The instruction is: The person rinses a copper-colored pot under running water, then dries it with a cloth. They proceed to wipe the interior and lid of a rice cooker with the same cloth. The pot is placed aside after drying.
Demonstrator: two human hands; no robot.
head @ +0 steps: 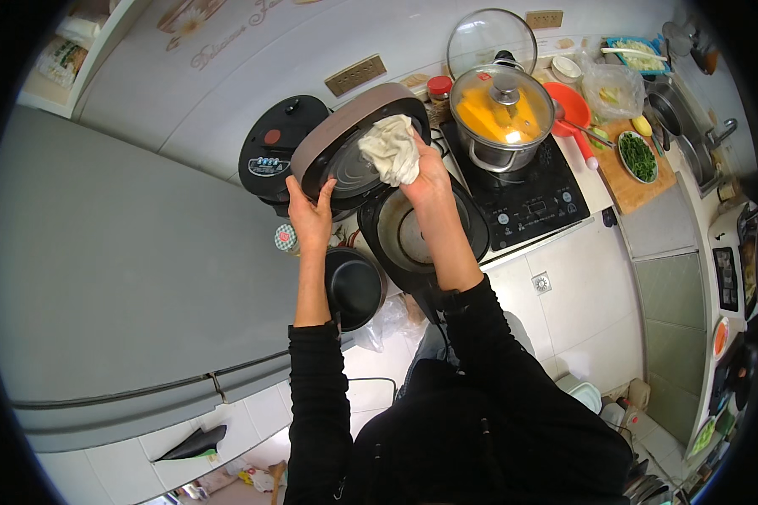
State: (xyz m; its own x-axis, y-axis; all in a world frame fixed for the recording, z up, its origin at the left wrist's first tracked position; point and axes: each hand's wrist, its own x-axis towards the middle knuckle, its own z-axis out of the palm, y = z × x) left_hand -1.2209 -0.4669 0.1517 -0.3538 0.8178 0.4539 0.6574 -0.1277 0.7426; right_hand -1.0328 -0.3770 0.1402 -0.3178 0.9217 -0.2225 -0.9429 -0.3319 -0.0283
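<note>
My left hand (311,214) grips the near left rim of a rose-brown cooker lid (338,134), thumb in front and fingers behind. The lid is tilted, its dark inner face towards me. A crumpled white cloth (388,151) is in my right hand (431,173), held against or just over the inner face; I cannot tell if they touch. Under my right forearm stands a dark cooker body (391,240), open, with a stained metal interior and a round plate at its bottom. A black inner pot (354,287) is beside my left forearm.
Right of the cooker, a glass-lidded steel pot (504,123) with orange food stands on an induction cooktop (530,202). Behind the lid is a black appliance (270,142). A jar (285,237) stands left. Beyond are a red strainer (571,107), cutting board (625,189) and sink (695,154).
</note>
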